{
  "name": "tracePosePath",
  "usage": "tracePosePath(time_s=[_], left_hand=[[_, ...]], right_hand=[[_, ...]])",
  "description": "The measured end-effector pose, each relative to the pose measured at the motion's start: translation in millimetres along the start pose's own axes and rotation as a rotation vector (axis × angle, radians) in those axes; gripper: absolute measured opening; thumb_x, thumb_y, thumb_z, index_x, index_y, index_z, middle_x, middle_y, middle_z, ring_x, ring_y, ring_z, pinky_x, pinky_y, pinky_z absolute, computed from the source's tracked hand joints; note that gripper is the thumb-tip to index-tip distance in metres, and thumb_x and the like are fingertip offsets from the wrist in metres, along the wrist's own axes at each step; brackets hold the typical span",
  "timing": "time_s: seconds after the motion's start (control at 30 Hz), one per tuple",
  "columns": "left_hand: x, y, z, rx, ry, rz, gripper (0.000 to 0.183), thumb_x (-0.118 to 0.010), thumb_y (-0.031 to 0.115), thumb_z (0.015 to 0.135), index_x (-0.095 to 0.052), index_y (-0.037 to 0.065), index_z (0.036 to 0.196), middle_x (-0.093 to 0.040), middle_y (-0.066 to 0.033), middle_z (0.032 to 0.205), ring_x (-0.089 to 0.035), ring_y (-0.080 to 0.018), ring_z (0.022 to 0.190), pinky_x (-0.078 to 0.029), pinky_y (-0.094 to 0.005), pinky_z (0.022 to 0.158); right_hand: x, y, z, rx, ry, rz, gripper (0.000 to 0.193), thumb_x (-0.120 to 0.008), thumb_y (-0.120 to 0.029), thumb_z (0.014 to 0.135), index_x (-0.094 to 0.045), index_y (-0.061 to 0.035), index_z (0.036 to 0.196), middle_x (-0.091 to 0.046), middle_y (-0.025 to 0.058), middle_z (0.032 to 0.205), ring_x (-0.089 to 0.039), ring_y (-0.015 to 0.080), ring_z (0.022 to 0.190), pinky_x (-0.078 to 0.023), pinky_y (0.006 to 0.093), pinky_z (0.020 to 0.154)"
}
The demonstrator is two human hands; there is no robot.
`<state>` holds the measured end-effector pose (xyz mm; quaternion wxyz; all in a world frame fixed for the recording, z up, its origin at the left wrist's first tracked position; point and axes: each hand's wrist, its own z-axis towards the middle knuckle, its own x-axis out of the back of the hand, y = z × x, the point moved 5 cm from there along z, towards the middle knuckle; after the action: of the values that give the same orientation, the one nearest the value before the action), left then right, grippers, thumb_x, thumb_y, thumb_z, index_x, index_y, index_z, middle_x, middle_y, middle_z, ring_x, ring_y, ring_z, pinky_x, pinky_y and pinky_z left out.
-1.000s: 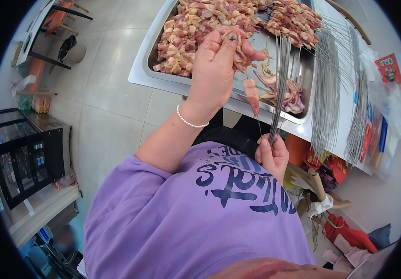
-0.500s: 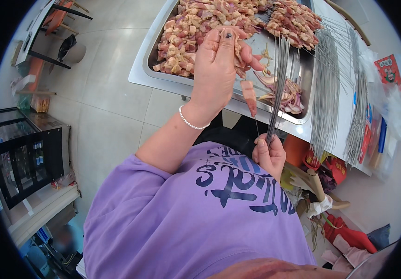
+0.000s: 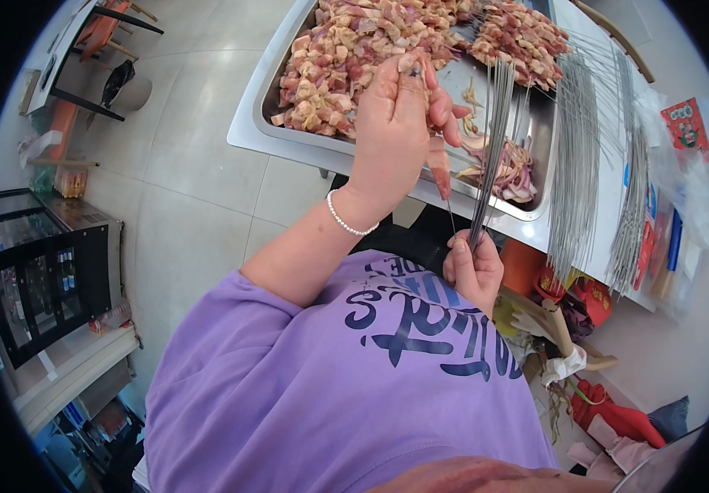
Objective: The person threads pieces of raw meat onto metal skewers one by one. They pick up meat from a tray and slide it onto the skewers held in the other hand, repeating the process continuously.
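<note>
My left hand (image 3: 395, 123), with a white bead bracelet at its wrist, is closed around raw meat above the tray's near edge. Below its fingers a strip of raw meat (image 3: 439, 168) hangs threaded on a thin metal skewer (image 3: 453, 220). That skewer's lower end runs into my right hand (image 3: 475, 267), which also grips an upright bundle of bare metal skewers (image 3: 496, 131). Chunks of raw meat (image 3: 317, 78) fill the left side of the metal tray (image 3: 457, 78). Sliced red onion (image 3: 519, 179) lies in its near right corner. What sits inside my left fingers is partly hidden.
Threaded meat skewers (image 3: 523, 45) are stacked at the tray's far right. Many loose metal skewers (image 3: 576, 156) lie on the white table to the right, beside plastic bags (image 3: 691, 197). A wooden stool (image 3: 564, 333) stands below. A black-framed cooler (image 3: 50, 279) is at far left.
My left hand has shifted slightly right and down, its fingers drawn closer around the meat. The right hand and its skewer bundle have barely moved.
</note>
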<state>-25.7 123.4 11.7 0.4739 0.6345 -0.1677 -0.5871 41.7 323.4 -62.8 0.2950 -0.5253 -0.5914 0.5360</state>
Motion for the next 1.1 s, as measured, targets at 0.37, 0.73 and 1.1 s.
tracePosePath(time_s=[0.37, 0.73, 1.1], left_hand=[[10, 3, 13, -0.102, -0.012, 0.035, 0.026, -0.036, 0.019, 0.107, -0.052, 0.000, 0.112, -0.062, -0.0069, 0.081, -0.068, -0.0189, 0.075, -0.053, -0.0309, 0.076], [18, 5, 15, 0.032, -0.065, -0.101, 0.025, -0.039, 0.020, 0.106, -0.054, 0.000, 0.104, -0.065, -0.0093, 0.084, -0.070, -0.0278, 0.083, -0.046, -0.0457, 0.104], [10, -3, 9, 0.133, -0.005, -0.171, 0.019, -0.038, 0.018, 0.106, -0.051, 0.006, 0.101, -0.054, -0.0025, 0.076, -0.058, -0.0174, 0.071, -0.049, -0.0403, 0.092]], right_hand=[[4, 3, -4, 0.000, -0.004, 0.007, 0.008, -0.055, -0.008, 0.099, -0.055, 0.0001, 0.097, -0.048, -0.0033, 0.065, -0.041, 0.0020, 0.051, -0.032, 0.0176, 0.047], [8, 1, -5, -0.010, 0.002, -0.009, 0.008, -0.056, -0.008, 0.099, -0.055, 0.0001, 0.097, -0.048, -0.0035, 0.066, -0.040, 0.0017, 0.051, -0.031, 0.0175, 0.047], [-4, -5, 2, 0.003, -0.013, -0.013, 0.008, -0.054, -0.007, 0.099, -0.055, 0.0004, 0.096, -0.047, -0.0038, 0.064, -0.039, 0.0017, 0.050, -0.030, 0.0174, 0.046]])
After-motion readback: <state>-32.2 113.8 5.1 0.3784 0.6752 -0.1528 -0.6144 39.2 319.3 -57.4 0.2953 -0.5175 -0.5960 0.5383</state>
